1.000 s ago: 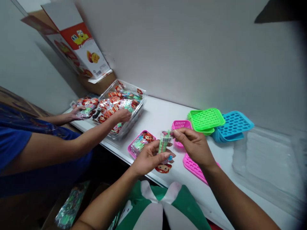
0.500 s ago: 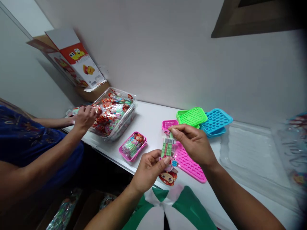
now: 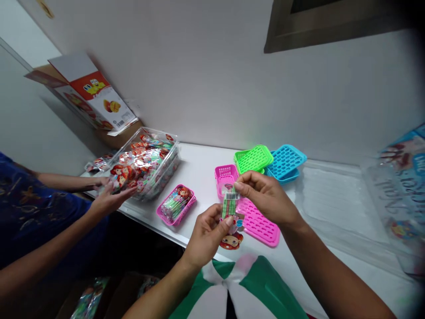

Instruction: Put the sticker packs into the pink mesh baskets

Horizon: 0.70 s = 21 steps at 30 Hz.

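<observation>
Pinching small clear plastic packet of green sticks (image 3: 230,206) at top with right hand (image 3: 265,197), clamping lower end with left hand (image 3: 206,235); holding it above flat pink perforated plastic lid (image 3: 260,226) on white table (image 3: 206,164).

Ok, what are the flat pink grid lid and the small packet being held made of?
Flat pink grid lid: seemingly moulded plastic, smooth, uniform bright colour, regular holes. Small clear packet: probably thin glossy plastic film, since its contents show through; its cartoon header looks like printed card.

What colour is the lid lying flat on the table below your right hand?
The lid is pink, perforated; head view.
</observation>
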Each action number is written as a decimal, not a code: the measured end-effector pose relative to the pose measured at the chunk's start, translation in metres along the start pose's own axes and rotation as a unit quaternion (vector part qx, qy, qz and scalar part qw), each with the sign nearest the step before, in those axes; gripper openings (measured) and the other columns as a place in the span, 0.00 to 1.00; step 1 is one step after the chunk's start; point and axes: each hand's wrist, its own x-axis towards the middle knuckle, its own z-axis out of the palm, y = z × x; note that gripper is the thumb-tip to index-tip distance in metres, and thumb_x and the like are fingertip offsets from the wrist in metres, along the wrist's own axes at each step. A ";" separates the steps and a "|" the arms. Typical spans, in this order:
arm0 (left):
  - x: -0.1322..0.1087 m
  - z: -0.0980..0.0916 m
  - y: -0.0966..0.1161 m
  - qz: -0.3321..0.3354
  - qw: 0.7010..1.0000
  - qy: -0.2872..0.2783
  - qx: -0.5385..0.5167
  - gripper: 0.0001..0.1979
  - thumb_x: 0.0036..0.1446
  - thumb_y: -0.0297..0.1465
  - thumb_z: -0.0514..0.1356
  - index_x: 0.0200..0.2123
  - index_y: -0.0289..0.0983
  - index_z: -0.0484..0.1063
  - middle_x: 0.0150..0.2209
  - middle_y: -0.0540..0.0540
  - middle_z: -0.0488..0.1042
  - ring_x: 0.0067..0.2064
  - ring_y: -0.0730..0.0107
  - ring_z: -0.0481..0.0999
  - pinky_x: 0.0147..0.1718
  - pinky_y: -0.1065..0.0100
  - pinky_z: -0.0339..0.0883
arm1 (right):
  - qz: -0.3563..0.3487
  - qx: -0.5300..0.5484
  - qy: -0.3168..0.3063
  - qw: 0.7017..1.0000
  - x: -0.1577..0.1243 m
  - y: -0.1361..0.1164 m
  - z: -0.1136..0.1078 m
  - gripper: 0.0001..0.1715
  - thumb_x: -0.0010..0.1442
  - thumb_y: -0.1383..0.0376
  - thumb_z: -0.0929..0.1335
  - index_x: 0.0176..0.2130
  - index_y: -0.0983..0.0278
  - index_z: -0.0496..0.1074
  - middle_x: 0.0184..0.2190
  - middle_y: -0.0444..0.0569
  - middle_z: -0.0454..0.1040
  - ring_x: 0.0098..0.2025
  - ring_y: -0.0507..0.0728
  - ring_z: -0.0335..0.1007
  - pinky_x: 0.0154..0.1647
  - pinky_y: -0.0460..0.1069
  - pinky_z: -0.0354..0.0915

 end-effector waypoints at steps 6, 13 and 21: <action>0.008 0.008 0.000 0.012 0.999 -0.006 0.030 0.16 0.55 0.37 0.63 0.43 0.35 0.71 0.39 0.42 0.77 0.32 0.72 0.75 0.31 0.71 0.71 | -0.014 -0.036 -0.013 0.999 -0.003 0.005 -0.010 0.15 0.63 0.56 0.66 0.31 0.64 0.67 0.26 0.43 0.66 0.29 0.50 0.61 0.29 0.45 0.61; 0.015 0.010 -0.005 0.036 0.999 0.018 0.021 0.12 0.56 0.35 0.62 0.42 0.35 0.74 0.38 0.42 0.79 0.38 0.65 0.78 0.40 0.64 0.72 | 0.008 0.056 -0.052 0.997 -0.006 0.009 -0.014 0.19 0.63 0.60 0.67 0.53 0.61 0.67 0.39 0.49 0.74 0.43 0.55 0.71 0.44 0.50 0.67; 0.024 0.015 -0.008 0.026 0.999 0.032 0.034 0.11 0.55 0.35 0.63 0.38 0.35 0.73 0.34 0.46 0.77 0.32 0.70 0.76 0.34 0.68 0.72 | 0.005 0.019 -0.027 0.999 -0.014 0.015 -0.022 0.11 0.63 0.59 0.67 0.34 0.64 0.71 0.30 0.45 0.71 0.34 0.51 0.66 0.35 0.45 0.63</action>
